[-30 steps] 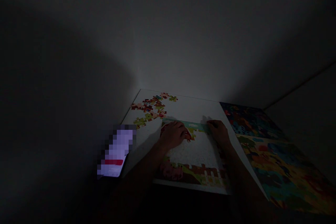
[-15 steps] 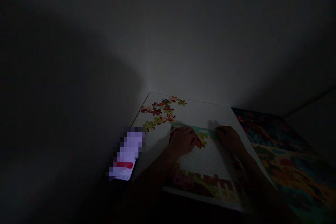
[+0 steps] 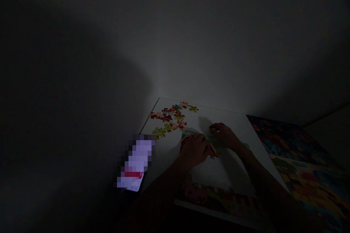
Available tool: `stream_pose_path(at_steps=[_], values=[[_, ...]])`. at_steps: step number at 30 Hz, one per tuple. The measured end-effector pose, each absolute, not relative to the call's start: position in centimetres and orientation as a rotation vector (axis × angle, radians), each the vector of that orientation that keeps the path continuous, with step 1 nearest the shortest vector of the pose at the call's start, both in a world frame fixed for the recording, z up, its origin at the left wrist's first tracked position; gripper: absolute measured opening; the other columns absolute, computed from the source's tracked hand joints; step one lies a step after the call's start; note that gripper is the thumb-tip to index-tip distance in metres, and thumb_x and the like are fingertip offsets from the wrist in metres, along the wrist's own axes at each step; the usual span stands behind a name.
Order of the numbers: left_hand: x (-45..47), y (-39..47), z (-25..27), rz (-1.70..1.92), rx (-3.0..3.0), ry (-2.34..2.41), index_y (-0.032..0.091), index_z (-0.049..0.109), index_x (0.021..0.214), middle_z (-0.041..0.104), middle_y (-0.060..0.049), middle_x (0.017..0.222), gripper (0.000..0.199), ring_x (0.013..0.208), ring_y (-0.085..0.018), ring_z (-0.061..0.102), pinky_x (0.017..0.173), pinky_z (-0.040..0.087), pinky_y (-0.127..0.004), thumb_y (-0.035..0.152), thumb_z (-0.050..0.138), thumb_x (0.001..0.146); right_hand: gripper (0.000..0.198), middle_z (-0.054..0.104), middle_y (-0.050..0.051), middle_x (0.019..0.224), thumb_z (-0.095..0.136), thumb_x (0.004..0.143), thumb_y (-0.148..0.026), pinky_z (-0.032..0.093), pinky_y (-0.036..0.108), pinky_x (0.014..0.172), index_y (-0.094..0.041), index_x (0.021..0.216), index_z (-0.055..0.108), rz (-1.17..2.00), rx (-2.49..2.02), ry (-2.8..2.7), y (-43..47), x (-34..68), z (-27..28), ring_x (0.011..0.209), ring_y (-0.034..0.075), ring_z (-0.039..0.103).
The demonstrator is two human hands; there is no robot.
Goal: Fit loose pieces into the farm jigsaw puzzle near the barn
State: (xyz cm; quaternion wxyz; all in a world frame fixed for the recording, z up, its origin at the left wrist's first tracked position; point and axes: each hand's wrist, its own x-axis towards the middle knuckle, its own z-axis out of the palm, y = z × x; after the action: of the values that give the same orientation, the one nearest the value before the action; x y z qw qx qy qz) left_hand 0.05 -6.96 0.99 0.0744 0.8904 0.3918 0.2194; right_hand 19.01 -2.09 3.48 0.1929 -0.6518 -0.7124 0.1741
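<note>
My left hand (image 3: pixel 194 150) rests with bent fingers on the upper left part of a partly joined jigsaw puzzle (image 3: pixel 213 152), where red and green pieces show beside it. Just right of it, my right hand (image 3: pixel 223 135) hovers over the puzzle's top edge. Its thumb and fingers are pinched together; whatever is between them is too dark to make out. Along the bottom of the board runs a joined strip of the puzzle (image 3: pixel 197 192), dim and shadowed by my arms. Bare white surface shows between the joined parts.
Several loose jigsaw pieces (image 3: pixel 166 118) are scattered at the table's far left. A lit phone (image 3: pixel 138 164) stands by the left edge. Colourful picture boards (image 3: pixel 292 149) lie on the right. White walls (image 3: pixel 191 62) rise behind the table (image 3: pixel 232 116).
My right hand has moved left along the puzzle's top edge, closer to my left hand. My left hand stays on the puzzle. The whole view has shifted slightly.
</note>
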Motion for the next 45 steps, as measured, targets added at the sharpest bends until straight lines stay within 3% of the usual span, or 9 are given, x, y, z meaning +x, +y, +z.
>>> stream_pose_path(at_steps=[9, 16, 21, 26, 34, 39, 45], values=[[-0.1, -7.1, 1.2, 0.640, 2.635, 1.268, 0.020, 0.064, 0.098, 0.060, -0.007, 0.104, 0.020, 0.103, -0.026, 0.053, 0.092, 0.042, -0.043, 0.036, 0.055, 0.091, 0.029, 0.069, 0.013, 0.105, 0.054, 0.087, -0.026, 0.049, 0.027, 0.085, -0.015, 0.108, 0.071, 0.444, -1.761, -2.058, 2.6, 15.0, 2.3, 0.093, 0.020, 0.067], [0.1, -6.8, 1.3, 0.672, 2.568, 1.271, 0.020, 0.063, 0.108, 0.061, -0.007, 0.118, 0.025, 0.109, -0.025, 0.053, 0.097, 0.041, -0.042, 0.035, 0.049, 0.094, 0.032, 0.067, 0.014, 0.113, 0.054, 0.085, -0.022, 0.048, 0.027, 0.084, -0.011, 0.112, 0.069, 0.417, -1.758, -1.862, 6.7, 14.0, 1.2, 0.089, 0.018, 0.066], [0.1, -6.6, 1.4, 0.567, 2.567, 1.278, 0.019, 0.062, 0.107, 0.060, -0.007, 0.122, 0.027, 0.113, -0.025, 0.053, 0.098, 0.041, -0.043, 0.037, 0.045, 0.096, 0.038, 0.066, 0.014, 0.109, 0.050, 0.091, -0.035, 0.048, 0.031, 0.084, -0.013, 0.116, 0.067, 0.353, -1.805, -1.724, 8.2, 14.0, 0.1, 0.092, 0.021, 0.064], [0.2, -6.6, 1.3, 0.578, 2.576, 1.293, 0.019, 0.061, 0.105, 0.061, -0.007, 0.120, 0.024, 0.113, -0.024, 0.053, 0.098, 0.040, -0.042, 0.036, 0.046, 0.096, 0.042, 0.059, 0.012, 0.125, 0.047, 0.093, -0.045, 0.048, 0.033, 0.088, -0.024, 0.124, 0.065, 0.326, -1.782, -1.809, 8.2, 13.8, 0.0, 0.103, 0.022, 0.062], [0.3, -6.5, 1.3, 0.556, 2.591, 1.302, 0.019, 0.061, 0.106, 0.061, -0.008, 0.119, 0.025, 0.111, -0.026, 0.053, 0.095, 0.041, -0.044, 0.036, 0.046, 0.096, 0.036, 0.062, 0.012, 0.123, 0.055, 0.088, -0.038, 0.048, 0.036, 0.094, -0.020, 0.116, 0.070, 0.418, -1.718, -1.773, 8.1, 14.0, 0.0, 0.101, 0.023, 0.063], [0.2, -6.7, 1.4, 0.592, 2.595, 1.292, 0.019, 0.062, 0.105, 0.060, -0.007, 0.119, 0.024, 0.110, -0.025, 0.053, 0.096, 0.041, -0.043, 0.035, 0.047, 0.095, 0.034, 0.064, 0.014, 0.121, 0.061, 0.083, -0.030, 0.051, 0.034, 0.089, -0.013, 0.110, 0.071, 0.478, -1.669, -1.731, 8.0, 13.8, 1.0, 0.095, 0.022, 0.065], [0.2, -6.7, 1.7, 0.564, 2.597, 1.305, 0.018, 0.064, 0.102, 0.061, -0.010, 0.114, 0.023, 0.111, -0.027, 0.052, 0.099, 0.040, -0.045, 0.033, 0.049, 0.094, 0.019, 0.074, 0.006, 0.099, 0.062, 0.083, -0.025, 0.052, 0.031, 0.081, -0.020, 0.095, 0.075, 0.659, -1.433, -1.989, 5.4, 10.4, 3.6, 0.082, 0.017, 0.066]])
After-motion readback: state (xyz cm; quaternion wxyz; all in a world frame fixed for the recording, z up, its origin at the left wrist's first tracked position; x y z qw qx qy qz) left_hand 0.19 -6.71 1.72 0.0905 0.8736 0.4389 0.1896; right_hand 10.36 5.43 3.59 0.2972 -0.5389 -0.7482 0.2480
